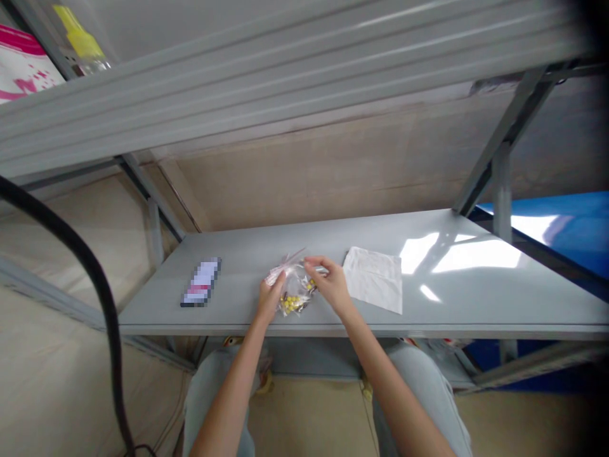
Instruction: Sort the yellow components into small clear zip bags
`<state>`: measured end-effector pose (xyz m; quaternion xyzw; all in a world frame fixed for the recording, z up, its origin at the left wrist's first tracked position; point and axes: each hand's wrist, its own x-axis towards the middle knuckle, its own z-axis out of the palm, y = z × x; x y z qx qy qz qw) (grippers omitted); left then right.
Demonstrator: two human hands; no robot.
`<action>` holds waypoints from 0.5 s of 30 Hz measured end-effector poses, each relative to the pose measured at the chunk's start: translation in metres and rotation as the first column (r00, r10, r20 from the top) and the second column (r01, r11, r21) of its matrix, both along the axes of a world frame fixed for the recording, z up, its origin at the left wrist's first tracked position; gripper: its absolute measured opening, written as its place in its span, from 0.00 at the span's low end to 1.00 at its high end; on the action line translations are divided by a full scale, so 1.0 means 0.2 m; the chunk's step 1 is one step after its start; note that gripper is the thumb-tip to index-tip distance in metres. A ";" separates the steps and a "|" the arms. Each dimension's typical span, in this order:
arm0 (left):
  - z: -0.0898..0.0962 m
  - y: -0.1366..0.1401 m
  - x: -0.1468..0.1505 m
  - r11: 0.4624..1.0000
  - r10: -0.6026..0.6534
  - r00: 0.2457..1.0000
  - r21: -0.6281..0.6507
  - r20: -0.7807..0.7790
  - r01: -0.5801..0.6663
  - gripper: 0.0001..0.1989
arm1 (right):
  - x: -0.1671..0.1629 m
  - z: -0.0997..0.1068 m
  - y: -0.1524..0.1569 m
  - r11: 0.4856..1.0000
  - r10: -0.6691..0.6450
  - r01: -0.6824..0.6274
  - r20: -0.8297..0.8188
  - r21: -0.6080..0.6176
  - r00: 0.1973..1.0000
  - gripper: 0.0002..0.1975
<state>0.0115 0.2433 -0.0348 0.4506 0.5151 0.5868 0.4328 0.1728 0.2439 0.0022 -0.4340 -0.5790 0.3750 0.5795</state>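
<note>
A clear plastic bag [295,289] with small yellow and dark pieces inside rests at the front of the grey shelf. My left hand [270,297] is closed on the bag's upper left edge. On the other side, my right hand [329,282] pinches at the bag's upper right, with a few yellow and dark bits just under its fingers. What exactly lies between those fingertips is too small to make out. A white cloth [373,279] lies flat to the right of my right hand.
A pixelated phone-like object [202,282] lies on the grey shelf [252,244] at left. An upper shelf [285,82] overhangs, bearing a yellow-nozzled bottle [80,38]. Metal posts [502,190] stand at the sides. A thick black cable [102,285] hangs at far left.
</note>
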 end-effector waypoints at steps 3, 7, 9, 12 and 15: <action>-0.02 0.01 -0.01 1.000 -0.006 0.996 -0.024 0.086 0.008 0.27 | -0.12 -0.07 -0.02 0.993 0.012 0.001 0.107 -0.116 0.994 0.12; -0.02 0.02 0.00 0.998 -0.052 0.978 -0.009 0.203 0.055 0.36 | -0.20 -0.12 -0.03 0.982 0.028 0.007 0.184 -0.189 0.983 0.17; -0.02 0.01 0.00 0.999 -0.043 0.990 0.010 0.131 0.042 0.32 | -0.22 -0.11 -0.03 0.983 0.067 -0.026 0.224 -0.182 0.972 0.19; -0.01 0.00 0.00 0.999 0.008 1.000 0.052 0.000 -0.008 0.23 | -0.21 -0.09 -0.01 0.984 0.160 -0.126 0.309 -0.127 0.938 0.19; -0.02 0.01 -0.02 0.989 0.137 0.989 0.050 0.052 -0.140 0.23 | -0.17 -0.08 0.04 0.996 0.082 -0.083 0.382 -0.015 0.920 0.18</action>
